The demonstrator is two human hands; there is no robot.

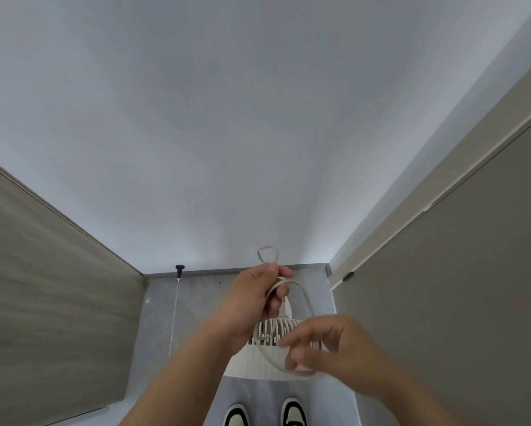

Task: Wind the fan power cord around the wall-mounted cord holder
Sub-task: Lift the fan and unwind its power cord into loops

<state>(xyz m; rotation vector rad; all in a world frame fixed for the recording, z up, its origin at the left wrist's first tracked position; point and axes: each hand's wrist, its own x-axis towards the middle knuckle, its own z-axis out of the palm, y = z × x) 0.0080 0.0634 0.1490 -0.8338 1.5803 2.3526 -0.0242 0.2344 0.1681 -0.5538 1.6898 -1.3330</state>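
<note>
Evidently light and limp, the cord (pixel 304 298) arched above the fan (pixel 270 361); the left hand (pixel 251 299) pinched its small upper loop, the right hand (pixel 328 345) loosely cradled lower slack.

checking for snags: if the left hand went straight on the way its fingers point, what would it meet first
Probably the white wall. The left hand, pinching the cord, points up at it, with only the cord's small loop ahead; depth is unclear.
</note>
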